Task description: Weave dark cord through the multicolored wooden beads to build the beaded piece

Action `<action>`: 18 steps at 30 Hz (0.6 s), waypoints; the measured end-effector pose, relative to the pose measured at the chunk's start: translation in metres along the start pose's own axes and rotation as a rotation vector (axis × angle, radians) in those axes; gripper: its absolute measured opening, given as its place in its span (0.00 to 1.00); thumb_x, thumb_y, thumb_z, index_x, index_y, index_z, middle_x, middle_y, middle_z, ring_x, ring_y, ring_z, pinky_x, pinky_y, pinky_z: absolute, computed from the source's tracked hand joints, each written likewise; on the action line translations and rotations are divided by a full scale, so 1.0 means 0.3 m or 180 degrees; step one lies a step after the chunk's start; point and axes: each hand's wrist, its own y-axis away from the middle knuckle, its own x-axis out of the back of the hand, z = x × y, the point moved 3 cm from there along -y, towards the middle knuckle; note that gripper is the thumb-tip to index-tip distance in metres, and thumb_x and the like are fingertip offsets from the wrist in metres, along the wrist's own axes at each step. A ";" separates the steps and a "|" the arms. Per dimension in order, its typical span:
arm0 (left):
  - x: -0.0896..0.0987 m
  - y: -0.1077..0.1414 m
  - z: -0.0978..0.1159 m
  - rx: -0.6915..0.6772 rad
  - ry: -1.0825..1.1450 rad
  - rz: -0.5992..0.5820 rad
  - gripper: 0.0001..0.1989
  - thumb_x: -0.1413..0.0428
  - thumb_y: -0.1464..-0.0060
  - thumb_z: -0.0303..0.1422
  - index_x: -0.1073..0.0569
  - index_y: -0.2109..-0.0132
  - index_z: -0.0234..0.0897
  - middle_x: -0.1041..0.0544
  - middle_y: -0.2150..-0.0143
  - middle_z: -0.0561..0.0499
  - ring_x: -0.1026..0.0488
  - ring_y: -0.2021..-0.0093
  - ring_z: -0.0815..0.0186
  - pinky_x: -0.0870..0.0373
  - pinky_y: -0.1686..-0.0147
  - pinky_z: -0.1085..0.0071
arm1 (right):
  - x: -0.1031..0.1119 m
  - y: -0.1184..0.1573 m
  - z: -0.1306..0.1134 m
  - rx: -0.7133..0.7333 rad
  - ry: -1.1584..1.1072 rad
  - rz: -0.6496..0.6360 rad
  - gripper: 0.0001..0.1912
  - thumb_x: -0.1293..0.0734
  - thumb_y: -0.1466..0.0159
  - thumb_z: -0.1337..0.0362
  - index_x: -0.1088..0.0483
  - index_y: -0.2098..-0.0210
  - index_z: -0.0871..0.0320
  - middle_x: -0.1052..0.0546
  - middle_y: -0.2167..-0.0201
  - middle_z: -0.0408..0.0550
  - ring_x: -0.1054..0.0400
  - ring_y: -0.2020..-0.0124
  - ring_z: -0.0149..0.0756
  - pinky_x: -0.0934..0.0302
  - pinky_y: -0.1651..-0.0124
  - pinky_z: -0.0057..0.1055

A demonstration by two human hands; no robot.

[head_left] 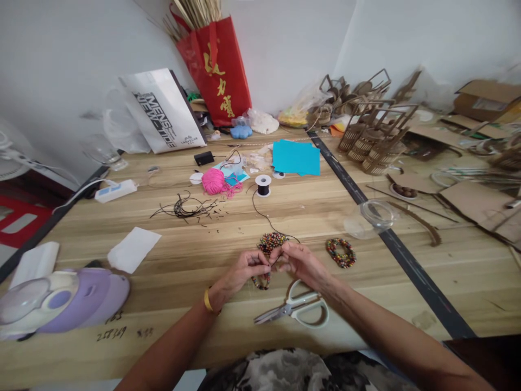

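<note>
Purple and cream, a plastic device [85,298] sits at the far left edge, apart from the hands, perhaps so that it does not crowd them. Next comes a sheet of white paper [134,250], then a tangle of loose black cord pieces [185,207] with tiny offcuts beside it, gathered, it would seem, to keep scraps off the beads. A pink ball of yarn [214,181] lies beyond. The left hand [248,265] comes up from the lower left, its wrist in a yellow bracelet [208,301], palm turned inward, thumb and forefinger pinched together on a thin dark strand [277,260], likely because something so fine needs fingertips. Just below those fingertips, a beaded loop [262,281] shows on the table, partly hidden. Past the hands, a spool [263,185] stands upright, its cord trailing toward the right hand; whether it joins the held strand, I cannot tell. A heap of mixed-colour beads [272,241] lies right behind the fingers, within easy reach. The right hand [300,259] arches over from the lower right, wrist bent, thumb and forefinger closed on what looks like the same strand, other fingers curled. Scissors [295,310] lie under its wrist, blades leftward, handy. A beaded coil [341,253] rests farther right, seemingly set aside.
</note>
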 end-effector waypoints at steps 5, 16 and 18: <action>-0.017 0.001 0.001 -0.0109 -0.0006 -0.0087 0.15 0.34 0.59 0.37 0.30 0.73 0.32 0.24 0.73 0.49 0.28 0.73 0.69 0.33 0.72 0.75 | -0.012 -0.008 0.027 -0.0042 -0.0252 -0.0111 0.20 0.32 0.42 0.51 0.40 0.77 0.59 0.35 0.82 0.39 0.34 0.76 0.29 0.36 0.71 0.27; -0.024 -0.009 -0.037 0.0142 -0.0296 -0.0409 0.18 0.33 0.61 0.40 0.30 0.74 0.31 0.24 0.76 0.49 0.28 0.75 0.71 0.34 0.73 0.77 | -0.015 -0.021 0.081 -0.0011 0.0146 -0.0273 0.26 0.33 0.42 0.48 0.47 0.81 0.57 0.49 0.85 0.33 0.57 0.85 0.21 0.52 0.84 0.21; -0.023 -0.008 -0.042 0.0187 -0.0290 -0.0466 0.18 0.33 0.62 0.40 0.30 0.74 0.30 0.24 0.76 0.49 0.27 0.75 0.71 0.33 0.72 0.76 | -0.016 -0.018 0.080 -0.0016 0.0227 -0.0319 0.26 0.33 0.42 0.47 0.47 0.81 0.57 0.48 0.85 0.33 0.56 0.85 0.22 0.50 0.84 0.22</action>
